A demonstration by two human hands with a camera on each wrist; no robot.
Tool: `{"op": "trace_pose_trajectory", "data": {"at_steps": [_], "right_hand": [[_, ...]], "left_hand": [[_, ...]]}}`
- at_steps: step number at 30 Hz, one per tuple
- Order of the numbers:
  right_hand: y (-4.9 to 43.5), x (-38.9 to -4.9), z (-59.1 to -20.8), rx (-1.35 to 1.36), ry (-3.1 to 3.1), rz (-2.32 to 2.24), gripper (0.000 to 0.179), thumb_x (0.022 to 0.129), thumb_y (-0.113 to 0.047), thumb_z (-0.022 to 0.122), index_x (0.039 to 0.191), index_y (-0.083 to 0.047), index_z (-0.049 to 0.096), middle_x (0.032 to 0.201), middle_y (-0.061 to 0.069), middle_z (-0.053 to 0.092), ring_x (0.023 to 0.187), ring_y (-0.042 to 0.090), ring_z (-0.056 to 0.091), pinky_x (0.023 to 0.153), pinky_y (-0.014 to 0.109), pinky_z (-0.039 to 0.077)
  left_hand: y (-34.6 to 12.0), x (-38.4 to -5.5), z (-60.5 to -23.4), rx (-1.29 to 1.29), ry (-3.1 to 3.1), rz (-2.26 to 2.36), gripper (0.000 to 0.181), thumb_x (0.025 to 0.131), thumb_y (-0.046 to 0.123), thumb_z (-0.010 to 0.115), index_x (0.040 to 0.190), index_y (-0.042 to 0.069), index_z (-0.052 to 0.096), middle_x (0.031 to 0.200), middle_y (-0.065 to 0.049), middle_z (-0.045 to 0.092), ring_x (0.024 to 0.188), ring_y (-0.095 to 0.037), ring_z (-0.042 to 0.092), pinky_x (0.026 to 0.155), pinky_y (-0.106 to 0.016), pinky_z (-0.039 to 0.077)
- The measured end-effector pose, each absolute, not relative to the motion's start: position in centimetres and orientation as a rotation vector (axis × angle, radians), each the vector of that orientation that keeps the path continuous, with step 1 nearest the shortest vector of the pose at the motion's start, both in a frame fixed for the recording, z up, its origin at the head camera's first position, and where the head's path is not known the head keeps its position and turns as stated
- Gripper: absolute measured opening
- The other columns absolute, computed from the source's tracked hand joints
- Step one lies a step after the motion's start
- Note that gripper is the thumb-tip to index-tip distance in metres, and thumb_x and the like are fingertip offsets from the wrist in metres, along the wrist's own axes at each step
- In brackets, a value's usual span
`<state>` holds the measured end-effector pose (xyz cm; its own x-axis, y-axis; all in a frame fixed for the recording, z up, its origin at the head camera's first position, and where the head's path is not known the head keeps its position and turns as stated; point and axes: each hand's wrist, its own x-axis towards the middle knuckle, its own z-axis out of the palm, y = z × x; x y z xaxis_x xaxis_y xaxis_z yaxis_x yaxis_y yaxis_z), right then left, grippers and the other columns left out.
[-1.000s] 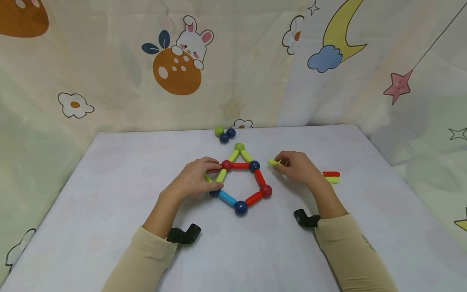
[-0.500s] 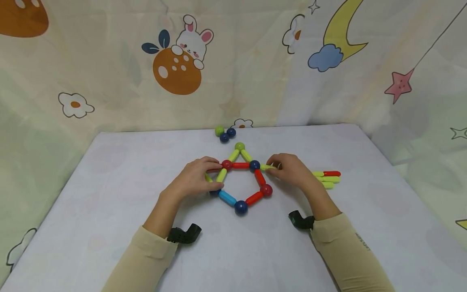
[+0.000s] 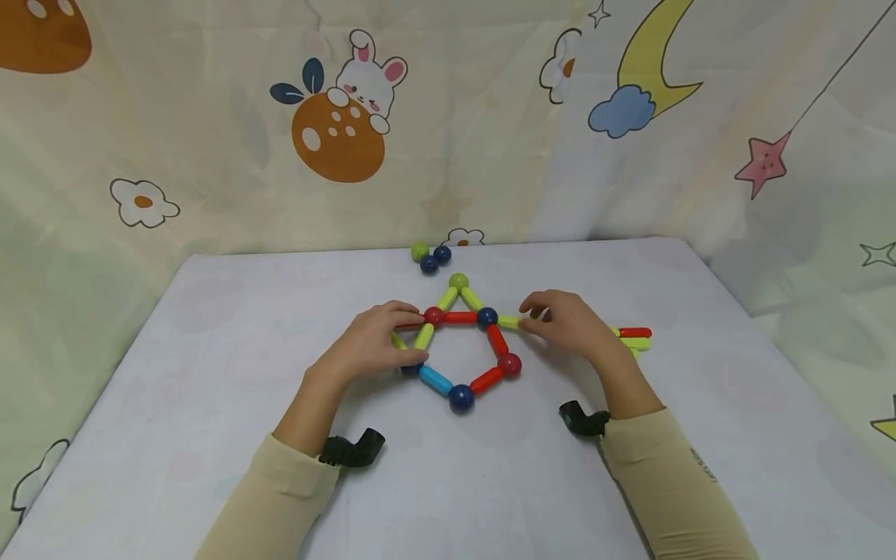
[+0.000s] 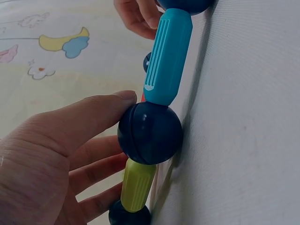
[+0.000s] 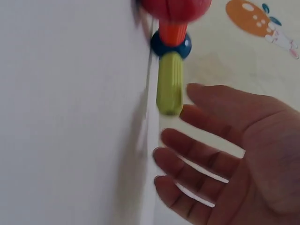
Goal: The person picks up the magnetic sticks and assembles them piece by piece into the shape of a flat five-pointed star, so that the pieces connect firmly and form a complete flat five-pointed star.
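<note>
A flat frame of toy building sticks and balls (image 3: 460,317) lies mid-table, a ring with pointed triangles on its sides. My left hand (image 3: 371,338) holds its left corner, thumb by a dark blue ball (image 4: 152,133) and fingertips at a red ball (image 3: 434,316); the palm hides part of that corner. A yellow-green stick (image 3: 509,321) juts right from another dark blue ball (image 3: 487,317). Beside its free end is my right hand (image 3: 563,320), fingers loosely bent and spread. In the right wrist view a small gap separates the thumb from this yellow-green stick (image 5: 169,86).
Loose red (image 3: 635,332) and yellow-green sticks (image 3: 637,343) lie right of the frame, partly behind the right wrist. One green ball (image 3: 420,251) and two dark blue balls (image 3: 429,265) sit at the table's back edge. A patterned cloth (image 3: 490,155) hangs behind.
The right hand brought the yellow-green stick left to the dark blue ball, where it now stays attached. That hand then let go and drew back slightly right. The left hand stayed put.
</note>
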<state>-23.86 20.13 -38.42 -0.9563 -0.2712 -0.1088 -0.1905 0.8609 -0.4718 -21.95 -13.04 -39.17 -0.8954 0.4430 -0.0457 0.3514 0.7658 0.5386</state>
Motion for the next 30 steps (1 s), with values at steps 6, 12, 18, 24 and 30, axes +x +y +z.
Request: {"op": "trace_pose_trajectory", "data": {"at_steps": [6, 12, 18, 24, 30], "right_hand": [[23.0, -23.2, -36.7, -0.325, 2.895, -0.726, 0.031, 0.101, -0.025, 0.063, 0.127, -0.008, 0.068, 0.117, 0.015, 0.07, 0.11, 0.035, 0.064, 0.09, 0.048, 0.055], [26.2, -22.5, -35.2, -0.22, 2.851, -0.636, 0.035, 0.101, -0.025, 0.059, 0.131, -0.006, 0.065, 0.121, 0.02, 0.067, 0.114, 0.038, 0.06, 0.093, 0.054, 0.051], [28.5, -22.0, -34.7, -0.138, 2.785, -0.497, 0.035, 0.098, -0.019, 0.059, 0.129, -0.003, 0.065, 0.124, 0.025, 0.064, 0.114, 0.041, 0.058, 0.09, 0.057, 0.051], [29.0, -22.2, -35.8, -0.089, 2.743, -0.517, 0.032, 0.095, -0.012, 0.058, 0.123, -0.003, 0.069, 0.125, 0.027, 0.063, 0.109, 0.039, 0.06, 0.086, 0.052, 0.052], [29.0, -22.4, -36.6, -0.089, 2.761, -0.55, 0.03, 0.093, -0.014, 0.064, 0.119, 0.0, 0.069, 0.116, 0.022, 0.066, 0.103, 0.034, 0.062, 0.084, 0.045, 0.051]], "left_hand": [[-13.1, -22.0, -39.2, 0.624, 2.793, 0.8, 0.061, 0.086, 0.041, 0.079, 0.139, 0.014, 0.067, 0.149, -0.006, 0.056, 0.141, -0.031, 0.048, 0.115, -0.06, 0.041], [-13.1, -22.0, -39.2, 0.616, 2.788, 0.815, 0.06, 0.086, 0.041, 0.079, 0.139, 0.014, 0.066, 0.15, -0.006, 0.056, 0.142, -0.031, 0.048, 0.115, -0.058, 0.042], [-13.1, -22.0, -39.3, 0.61, 2.784, 0.818, 0.061, 0.087, 0.042, 0.079, 0.139, 0.013, 0.066, 0.15, -0.007, 0.056, 0.143, -0.031, 0.047, 0.116, -0.058, 0.041], [-13.2, -22.0, -39.4, 0.607, 2.784, 0.823, 0.061, 0.086, 0.042, 0.079, 0.139, 0.013, 0.066, 0.15, -0.007, 0.056, 0.143, -0.032, 0.047, 0.115, -0.058, 0.042], [-13.2, -22.0, -39.4, 0.611, 2.779, 0.834, 0.061, 0.086, 0.042, 0.079, 0.139, 0.014, 0.066, 0.15, -0.007, 0.056, 0.143, -0.031, 0.047, 0.115, -0.058, 0.042]]}}
